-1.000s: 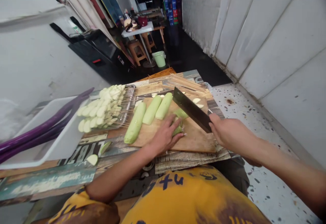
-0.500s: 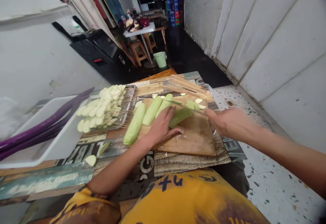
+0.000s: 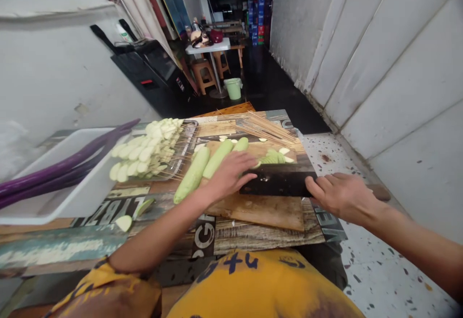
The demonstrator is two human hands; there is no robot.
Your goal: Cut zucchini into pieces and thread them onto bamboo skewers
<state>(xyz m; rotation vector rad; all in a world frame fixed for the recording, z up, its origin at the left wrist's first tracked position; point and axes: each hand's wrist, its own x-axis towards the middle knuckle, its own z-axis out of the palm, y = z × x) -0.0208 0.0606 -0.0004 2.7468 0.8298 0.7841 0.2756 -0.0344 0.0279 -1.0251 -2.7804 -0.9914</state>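
Note:
My right hand [image 3: 338, 193] is closed round the handle of a dark cleaver [image 3: 282, 182], whose broad side faces me over the wooden cutting board [image 3: 264, 212]. Close to the blade's left end is my left hand [image 3: 233, 173], thumb and fingers apart, with no object gripped in it. Pale green zucchini slices [image 3: 273, 156] lie just beyond the blade, partly hidden by it. To the left rest a whole peeled zucchini [image 3: 193, 173] and another zucchini [image 3: 218, 158]. A further zucchini [image 3: 241, 144] shows behind my left hand, which hides part of it.
Skewered slices [image 3: 146, 146] are piled on a metal tray [image 3: 186, 151] at left. Beside them, a white bin [image 3: 68, 207] holds long purple eggplants [image 3: 72, 168]. Bamboo skewers [image 3: 269, 129] lie at the table's far edge. Two cut ends [image 3: 124, 223] sit near the front left.
The cleaver has gone from edge-on to broad side toward me and sits nearer my body. My left hand has lifted from the zucchini, and the view has shifted slightly.

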